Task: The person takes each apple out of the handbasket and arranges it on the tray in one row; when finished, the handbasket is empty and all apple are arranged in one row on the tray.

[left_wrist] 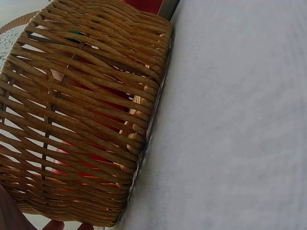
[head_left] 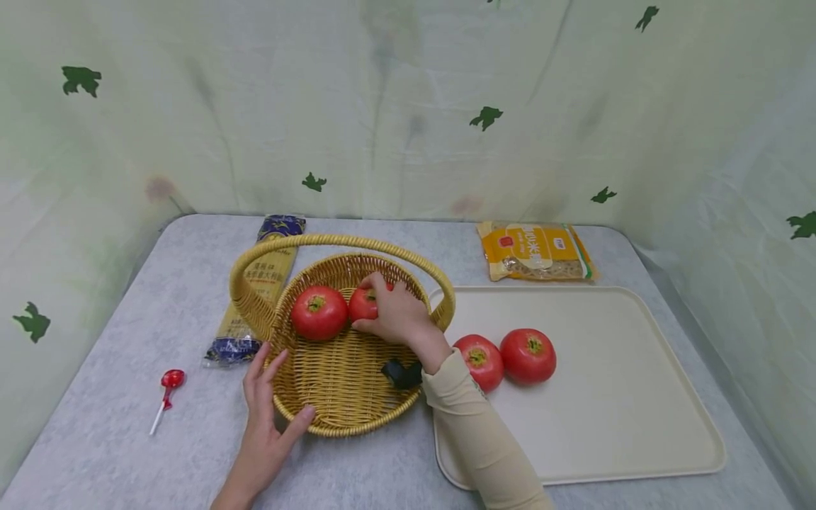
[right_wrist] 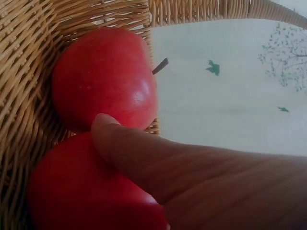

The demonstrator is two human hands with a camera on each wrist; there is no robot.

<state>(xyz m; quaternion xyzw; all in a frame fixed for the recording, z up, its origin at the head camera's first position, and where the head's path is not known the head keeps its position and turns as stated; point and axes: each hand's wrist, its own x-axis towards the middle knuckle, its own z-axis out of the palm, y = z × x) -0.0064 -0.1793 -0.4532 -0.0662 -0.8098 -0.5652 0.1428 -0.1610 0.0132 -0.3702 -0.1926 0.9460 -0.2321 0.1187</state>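
A golden wicker basket [head_left: 344, 431] with a tall handle stands on the table, holding a red apple [head_left: 319, 313] on its left side. Inside it, my right hand [head_left: 397, 312] grips a second red apple [head_left: 362, 304], thumb and fingers around it. The right wrist view has the thumb [right_wrist: 129, 148] lying across the gripped apple [right_wrist: 81, 187], close against its neighbour. My left hand [head_left: 266, 418] rests at the basket's front left rim, fingers spread and fairly straight, thumb tip over the rim. A small black object [head_left: 401, 374] shows beneath the right wrist.
Two more red apples [head_left: 528, 356] sit on a cream tray [head_left: 625, 397] to the right, partly behind the right sleeve. Left of the basket lie a spaghetti packet [head_left: 233, 326] and a red lollipop [head_left: 172, 379]. A yellow food packet [head_left: 535, 249] lies behind the tray.
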